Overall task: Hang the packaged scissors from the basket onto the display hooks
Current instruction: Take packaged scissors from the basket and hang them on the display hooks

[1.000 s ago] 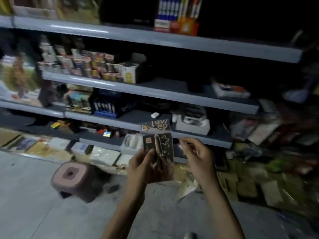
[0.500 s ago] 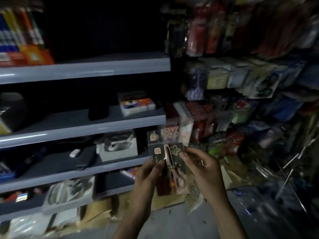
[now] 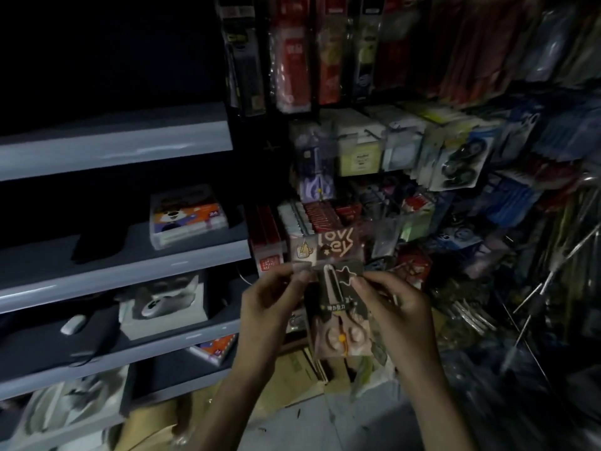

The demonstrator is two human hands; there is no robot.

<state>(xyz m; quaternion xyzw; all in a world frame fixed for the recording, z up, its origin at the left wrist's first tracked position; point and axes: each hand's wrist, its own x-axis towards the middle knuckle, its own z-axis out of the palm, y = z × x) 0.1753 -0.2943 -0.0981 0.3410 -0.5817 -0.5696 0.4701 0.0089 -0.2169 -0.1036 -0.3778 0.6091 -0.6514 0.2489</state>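
I hold a packaged pair of scissors (image 3: 336, 307) upright in front of me: a clear pack with a dark card, pinkish handles at the bottom and a printed header on top. My left hand (image 3: 270, 307) pinches the pack's upper left edge. My right hand (image 3: 396, 307) pinches its upper right edge. Bare metal display hooks (image 3: 553, 275) stick out at the right, a short way from the pack. The basket is out of sight.
Grey shelves (image 3: 130, 271) on the left carry boxed goods and a computer mouse (image 3: 74, 323). A wall of hanging packaged goods (image 3: 406, 151) fills the centre and right. Flattened cardboard (image 3: 292, 379) and a plastic bag lie on the floor below my hands.
My view has swung right from the shelves to the hanging display. Both hands stayed on the scissors pack and carried it along; the right hand now grips its edge.
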